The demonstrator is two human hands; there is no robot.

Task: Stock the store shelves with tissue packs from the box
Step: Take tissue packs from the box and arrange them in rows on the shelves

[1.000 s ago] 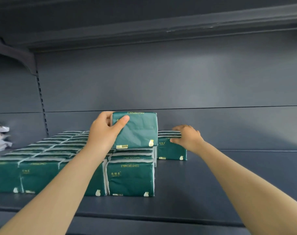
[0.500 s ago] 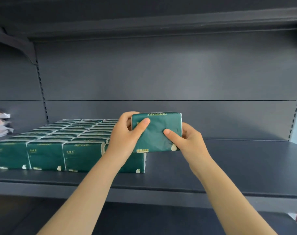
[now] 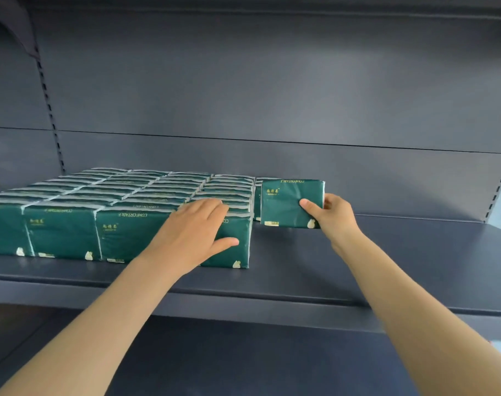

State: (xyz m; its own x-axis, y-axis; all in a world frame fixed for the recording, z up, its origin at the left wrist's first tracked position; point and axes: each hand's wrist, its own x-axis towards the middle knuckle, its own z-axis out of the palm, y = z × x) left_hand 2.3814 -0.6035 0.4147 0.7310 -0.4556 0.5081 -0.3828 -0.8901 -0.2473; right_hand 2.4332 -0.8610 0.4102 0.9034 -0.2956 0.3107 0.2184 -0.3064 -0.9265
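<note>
Along the bottom of the frame the shelf (image 3: 300,298) shows its front lip, with both bare forearms reaching over it. At centre, the left hand (image 3: 195,232) lies open and flat on the front right pack (image 3: 232,241) of the stocked block (image 3: 72,224); half a second ago it gripped the carried tissue pack together with the other hand, and it has since let go and dropped to the rows. Right of centre, the right hand (image 3: 333,217) alone now pinches that tissue pack (image 3: 289,202) by its right end, thumb on the front face, standing it upright on the shelf just beside the block's right edge, in front of another pack behind it. Right of the held pack the shelf surface runs bare to the perforated upright (image 3: 500,184) at the frame's right edge. Farther back, the grey back panel (image 3: 272,81) rises behind everything.
</note>
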